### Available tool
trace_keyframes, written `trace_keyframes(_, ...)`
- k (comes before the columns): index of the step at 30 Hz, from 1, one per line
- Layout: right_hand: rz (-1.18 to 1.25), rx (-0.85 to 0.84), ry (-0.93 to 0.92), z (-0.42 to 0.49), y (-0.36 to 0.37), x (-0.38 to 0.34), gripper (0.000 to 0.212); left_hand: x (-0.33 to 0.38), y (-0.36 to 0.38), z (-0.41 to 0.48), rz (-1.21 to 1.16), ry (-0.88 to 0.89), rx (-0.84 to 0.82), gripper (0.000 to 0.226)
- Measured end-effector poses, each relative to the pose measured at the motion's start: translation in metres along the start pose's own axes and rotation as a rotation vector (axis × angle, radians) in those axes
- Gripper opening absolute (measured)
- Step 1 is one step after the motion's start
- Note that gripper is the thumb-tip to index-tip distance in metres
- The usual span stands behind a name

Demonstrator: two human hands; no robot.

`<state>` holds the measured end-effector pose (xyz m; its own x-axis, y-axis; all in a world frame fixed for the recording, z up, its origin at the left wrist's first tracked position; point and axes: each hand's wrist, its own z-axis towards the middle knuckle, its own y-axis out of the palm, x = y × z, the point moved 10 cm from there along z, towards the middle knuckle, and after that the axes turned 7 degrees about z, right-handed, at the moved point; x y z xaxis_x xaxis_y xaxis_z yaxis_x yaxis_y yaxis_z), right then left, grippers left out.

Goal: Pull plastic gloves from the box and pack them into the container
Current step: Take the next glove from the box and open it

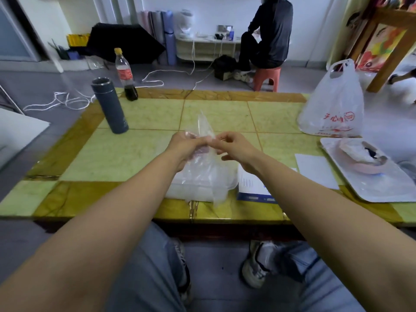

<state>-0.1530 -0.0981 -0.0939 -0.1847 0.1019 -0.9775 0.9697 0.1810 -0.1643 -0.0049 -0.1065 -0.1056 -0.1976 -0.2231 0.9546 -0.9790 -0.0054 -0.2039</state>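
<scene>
Clear plastic glove (204, 128), held above the translucent container (191, 190) on the worktop (126, 154): gripped by left hand (185, 150) fingers, pinched by right hand (236, 152); glove box (253, 188) beside.

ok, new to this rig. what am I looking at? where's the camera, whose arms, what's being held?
There is no robot here. A person wears one wide-angle camera on the head, looking forward and down, so the two bare arms are the wearer's own. This is the only view.

The left hand and right hand meet above the table, and both hold a clear plastic glove. Below them lie a clear container and, to its right, the white and blue box that the gloves come from.

Also on the table are a dark flask, a cola bottle, a white bag and a tray with a bowl. Another person sits in the background.
</scene>
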Motion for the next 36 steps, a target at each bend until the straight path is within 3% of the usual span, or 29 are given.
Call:
trace_keyframes(3, 0.016, -0.016, -0.024, 0.007, 0.014, -0.002, 0.020, -0.006, -0.002, -0.001, -0.135, -0.089, -0.088, 0.035)
trace_keyframes(6, 0.176, 0.078, -0.054, 0.013, 0.009, -0.001, 0.020, -0.024, -0.014, 0.001, -0.214, -0.220, -0.121, 0.041)
trace_keyframes(11, 0.359, 0.091, 0.082, 0.021, 0.010, 0.018, 0.021, -0.043, -0.040, 0.005, -0.004, -0.218, -0.072, 0.010)
trace_keyframes(14, 0.331, -0.045, 0.222, 0.015, 0.025, 0.030, 0.019, -0.037, -0.053, 0.008, 0.190, -0.103, 0.004, 0.012)
trace_keyframes(17, 0.395, 0.035, 0.233, 0.019, 0.015, 0.031, 0.027, -0.024, -0.053, 0.011, 0.345, 0.034, -0.016, 0.016)
trace_keyframes(19, 0.281, 0.109, 0.192, 0.025, 0.002, 0.027, 0.035, -0.015, -0.050, 0.014, 0.423, 0.102, -0.038, 0.018)
trace_keyframes(23, 0.020, 0.095, 0.184, 0.027, 0.000, 0.031, 0.045, -0.003, -0.046, 0.029, 0.575, 0.203, -0.034, 0.015)
trace_keyframes(25, -0.019, 0.125, 0.183, 0.027, 0.000, 0.033, 0.046, 0.002, -0.048, 0.036, 0.747, 0.243, 0.042, 0.014)
trace_keyframes(28, -0.078, 0.184, 0.190, 0.031, 0.001, 0.039, 0.046, 0.025, -0.049, 0.027, 1.106, 0.415, 0.325, 0.036)
trace_keyframes(30, -0.137, 0.214, 0.179, 0.035, 0.004, 0.044, 0.041, 0.038, -0.040, 0.009, 1.147, 0.583, 0.441, 0.034)
trace_keyframes(32, -0.223, 0.239, 0.141, 0.037, 0.008, 0.044, 0.039, 0.026, -0.028, 0.008, 1.126, 0.575, 0.325, 0.024)
trace_keyframes(34, -0.281, 0.246, 0.121, 0.040, 0.013, 0.047, 0.039, -0.009, -0.017, 0.020, 1.171, 0.370, 0.110, 0.021)
trace_keyframes(36, -0.339, 0.229, 0.144, 0.041, 0.017, 0.054, 0.042, -0.045, -0.011, 0.030, 1.266, 0.151, -0.073, 0.040)
